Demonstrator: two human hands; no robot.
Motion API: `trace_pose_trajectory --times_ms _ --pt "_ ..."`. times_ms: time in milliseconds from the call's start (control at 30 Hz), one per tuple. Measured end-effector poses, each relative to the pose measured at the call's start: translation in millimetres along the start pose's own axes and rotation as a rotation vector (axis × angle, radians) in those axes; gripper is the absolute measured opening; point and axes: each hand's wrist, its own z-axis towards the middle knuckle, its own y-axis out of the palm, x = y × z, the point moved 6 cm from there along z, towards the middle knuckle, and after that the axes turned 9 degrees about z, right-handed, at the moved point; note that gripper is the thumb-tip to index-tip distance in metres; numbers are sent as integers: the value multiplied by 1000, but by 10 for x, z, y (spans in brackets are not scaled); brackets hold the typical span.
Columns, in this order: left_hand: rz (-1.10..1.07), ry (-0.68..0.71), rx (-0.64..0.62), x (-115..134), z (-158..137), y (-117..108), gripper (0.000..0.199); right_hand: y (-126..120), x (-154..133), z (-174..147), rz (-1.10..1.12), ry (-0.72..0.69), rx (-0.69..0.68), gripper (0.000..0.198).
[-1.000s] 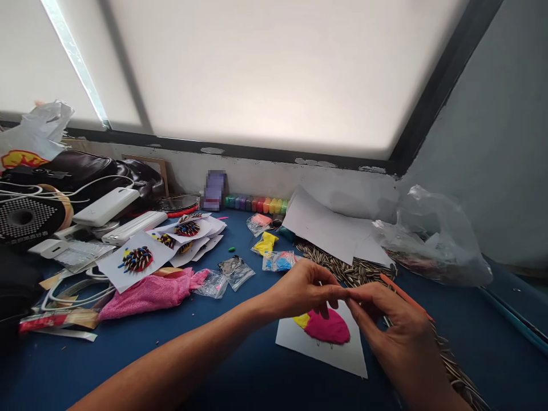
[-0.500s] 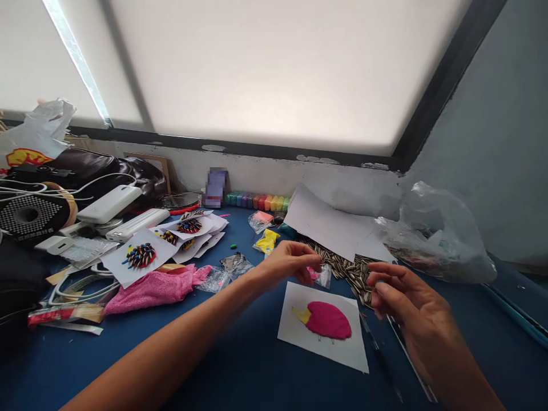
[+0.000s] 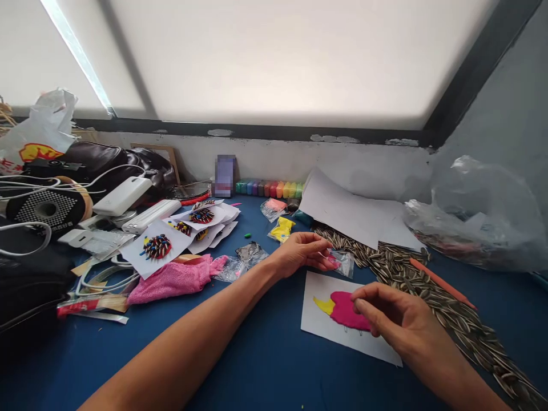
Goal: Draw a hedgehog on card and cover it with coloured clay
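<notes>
My left hand (image 3: 306, 252) hovers loosely curved, its fingers apart, by a small clear plastic bag (image 3: 345, 264) with a bit of pink clay. Thumb and forefinger of my right hand (image 3: 396, 319) come together over the card's right half; anything between their tips is too small to make out. Beneath lies a white card (image 3: 314, 285) bearing a flat magenta clay shape (image 3: 342, 311) with a yellow clay point (image 3: 324, 305) on its left. Short pencilled legs show below the shape, and my right hand hides its right end. Striped sunflower seeds (image 3: 398, 268) spread behind and right of the card.
An orange stick-like tool (image 3: 443, 282) lies on the seeds. Behind are white sheets (image 3: 342, 211), a plastic bag (image 3: 479, 222) and a row of coloured clay (image 3: 269, 189). To the left lie finished seed-covered cards (image 3: 156, 248), a pink cloth (image 3: 175, 281) and power banks (image 3: 122, 195).
The view has shifted right, showing more seeds and the orange tool. My right hand has moved left over the magenta shape, its fingertips drawing together. My left hand stays near the small bag.
</notes>
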Motion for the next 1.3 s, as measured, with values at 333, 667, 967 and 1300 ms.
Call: trace_pose_trajectory --times_ms 333,667,967,1300 --pt "794 158 208 128 -70 53 14 150 16 -19 -325 -223 -51 38" --pt "1390 281 150 77 -127 228 20 133 -103 -30 -337 -363 62 16" --pt "1512 291 166 68 -105 231 22 255 -168 95 -352 -334 67 19" --pt "1523 310 167 49 -95 229 21 408 -90 79 -599 -509 76 22"
